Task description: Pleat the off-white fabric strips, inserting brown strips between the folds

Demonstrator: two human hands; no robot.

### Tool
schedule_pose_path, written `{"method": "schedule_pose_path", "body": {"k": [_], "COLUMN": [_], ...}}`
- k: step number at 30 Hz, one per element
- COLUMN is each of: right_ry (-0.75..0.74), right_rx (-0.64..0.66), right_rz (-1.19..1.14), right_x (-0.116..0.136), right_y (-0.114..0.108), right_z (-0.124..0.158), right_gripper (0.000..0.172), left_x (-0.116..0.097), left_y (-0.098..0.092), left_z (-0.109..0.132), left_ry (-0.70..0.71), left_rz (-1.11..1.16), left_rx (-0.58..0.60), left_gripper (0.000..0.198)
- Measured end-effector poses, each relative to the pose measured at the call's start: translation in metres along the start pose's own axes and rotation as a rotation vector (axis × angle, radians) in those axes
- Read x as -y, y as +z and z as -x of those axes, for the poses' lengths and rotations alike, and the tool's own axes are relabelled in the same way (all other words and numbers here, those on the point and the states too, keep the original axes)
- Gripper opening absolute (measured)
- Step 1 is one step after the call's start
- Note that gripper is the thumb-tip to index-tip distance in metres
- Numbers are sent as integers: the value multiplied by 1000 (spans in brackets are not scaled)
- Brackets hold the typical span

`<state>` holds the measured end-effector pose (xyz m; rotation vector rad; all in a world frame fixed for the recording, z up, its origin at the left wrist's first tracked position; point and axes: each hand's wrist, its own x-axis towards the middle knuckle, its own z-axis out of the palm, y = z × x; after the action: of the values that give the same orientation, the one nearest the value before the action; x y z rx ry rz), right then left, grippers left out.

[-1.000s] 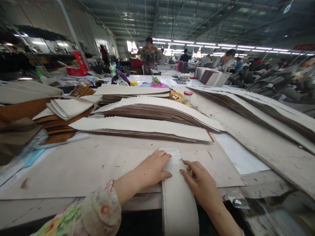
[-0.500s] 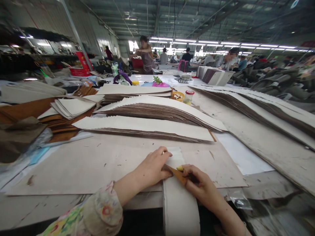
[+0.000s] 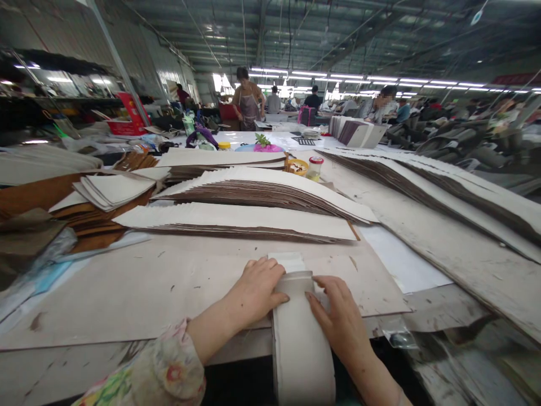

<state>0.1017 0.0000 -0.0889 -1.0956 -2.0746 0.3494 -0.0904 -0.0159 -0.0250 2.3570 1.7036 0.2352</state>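
Okay, brown underside's out of sight now, so the white-faced strip (image 3: 299, 324) looks laid flat, left hand (image 3: 256, 288) and right hand (image 3: 341, 310) in narrow grip on its edges.

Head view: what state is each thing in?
Pale strip: between the hands, near end out of frame
Left hand: fingers bent, at the strip's left edge
Right hand: thumb and forefinger apart, at strip's right edge
Jar: upright, lidded
Yellow tub: open
Front stack: lying, layers staggered
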Motion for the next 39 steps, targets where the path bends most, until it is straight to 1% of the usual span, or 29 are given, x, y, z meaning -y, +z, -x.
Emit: {"method": "schedule_pose_path", "body": {"k": [1,2,4,6,9,12,18,22,31,39], "right_ry": [-36,-66,-94,-95,-79,-62,-61,-63,-47,-36], "right_rx": [45,88,127,112,95,105,96,78,96,113], "right_rz": [1,-2,-1,2,-1,-10,-9,-7,-11,-6], "right_x": [0,-1,-2,-3,-3,-3,-2,-1,-1,0], "right_y": [-1,-1,-2,-2,-1,-1,-1,-2,-1,-2], "right_z": [1,1,0,-1,-1,0,-1,-1,0,-2], "right_gripper": [15,12,14,14,15,15,12,11,11,11], "left_x": [0,0,-1,-4,-9,-12,-15,-17,-15,-16], "left_y": [0,1,3,7,14,18,17,18,22,26], "left_z": [-2,-5,-12,-22,-35,-43,-38,-36,-35,-33], "left_ry": [5,13,34,57,89,109,126,142,190,236], "left_rz": [23,46,86,113,130,126,106,89,101,1], "left_rx": [10,20,38,48,34,14,-27,-29,-46,-29], "left_gripper": [20,22,29,31,29,27,26,21,19,18]}}
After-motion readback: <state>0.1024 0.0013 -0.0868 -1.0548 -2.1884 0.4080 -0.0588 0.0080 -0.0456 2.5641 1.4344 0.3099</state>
